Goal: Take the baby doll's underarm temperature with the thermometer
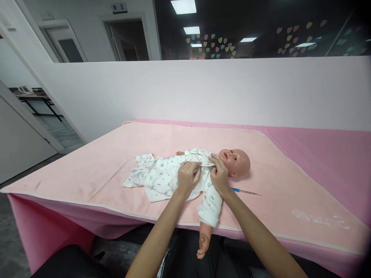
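Doll (203, 170) lies on its back near the middle of a pale pink blanket (87, 162), head toward the right, feet toward the left. Bald, hard-looking head, mouth open. It wears a white garment (156, 177) with small printed motifs, long-sleeved; the leg end spreads loose and flat on the blanket, so the doll's legs cannot be made out under it. The near arm sticks out toward the camera and hangs over the table edge, cuff bunched above a bare plastic hand (203, 243). A little of the far hand shows beyond the chest.

Left hand (188, 174) rests on the chest, fingers curled and pinching the garment's front fabric. Right hand (219, 173) sits just beside it at the collar, close under the doll's chin, fingers bent down onto the cloth. The two hands nearly touch. What the fingertips actually grip, a fastener or just an edge of cloth, is covered by the hands themselves; cannot tell.

A thin stick-like item with a blue end (245, 191) lies on the blanket just right of the right wrist, below the doll's head; too slender to identify. A brighter pink cover (333, 154) shows beneath the blanket on the right. Pale lettering on the blanket's near right corner is unreadable. White partition wall (203, 92) behind the table.
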`<state>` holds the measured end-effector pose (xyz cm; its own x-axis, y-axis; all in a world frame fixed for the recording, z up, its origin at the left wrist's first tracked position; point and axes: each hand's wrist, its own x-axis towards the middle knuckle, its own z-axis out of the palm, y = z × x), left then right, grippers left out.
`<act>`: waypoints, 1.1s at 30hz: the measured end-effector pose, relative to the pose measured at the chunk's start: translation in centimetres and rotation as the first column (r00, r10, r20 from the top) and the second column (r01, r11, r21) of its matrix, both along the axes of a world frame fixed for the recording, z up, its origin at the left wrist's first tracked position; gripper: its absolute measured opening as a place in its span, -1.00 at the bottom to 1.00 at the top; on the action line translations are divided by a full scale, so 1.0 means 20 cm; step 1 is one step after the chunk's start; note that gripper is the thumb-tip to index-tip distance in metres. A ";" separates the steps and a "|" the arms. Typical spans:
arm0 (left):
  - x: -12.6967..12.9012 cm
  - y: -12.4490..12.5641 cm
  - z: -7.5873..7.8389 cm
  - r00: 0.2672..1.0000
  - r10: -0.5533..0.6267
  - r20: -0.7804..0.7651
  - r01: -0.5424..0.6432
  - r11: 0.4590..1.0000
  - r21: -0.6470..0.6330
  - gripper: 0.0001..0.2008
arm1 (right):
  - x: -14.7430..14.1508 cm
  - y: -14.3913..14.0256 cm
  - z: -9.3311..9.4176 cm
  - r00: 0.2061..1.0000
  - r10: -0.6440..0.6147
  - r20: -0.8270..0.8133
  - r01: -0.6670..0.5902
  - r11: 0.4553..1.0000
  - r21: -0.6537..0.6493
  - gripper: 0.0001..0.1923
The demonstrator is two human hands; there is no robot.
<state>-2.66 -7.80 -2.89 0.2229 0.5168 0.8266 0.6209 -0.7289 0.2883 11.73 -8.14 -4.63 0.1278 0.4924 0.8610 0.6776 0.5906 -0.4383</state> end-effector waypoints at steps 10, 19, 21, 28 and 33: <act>0.00 0.03 -0.04 0.998 -0.055 0.013 0.055 0.998 -0.009 -0.83 | -0.03 -0.04 0.04 0.965 0.108 0.238 -0.094 0.993 -0.069 -0.67; 0.01 0.02 -0.05 0.998 0.021 0.053 -0.017 0.998 -0.069 -0.86 | -0.04 -0.03 0.00 0.979 0.074 0.187 -0.056 0.993 -0.101 -0.76; 0.01 0.02 -0.04 0.999 0.042 0.032 -0.041 0.998 -0.041 -0.86 | -0.04 -0.03 0.00 0.984 0.064 0.166 -0.045 0.992 -0.115 -0.78; 0.01 0.02 -0.02 0.997 0.048 -0.067 -0.042 0.996 0.082 -0.86 | -0.04 -0.02 -0.01 0.989 0.040 0.139 -0.026 0.995 -0.100 -0.80; 0.01 0.02 -0.02 0.990 0.056 -0.126 -0.044 0.995 0.092 -0.83 | -0.05 -0.02 -0.02 0.988 0.036 0.148 -0.020 0.993 -0.113 -0.77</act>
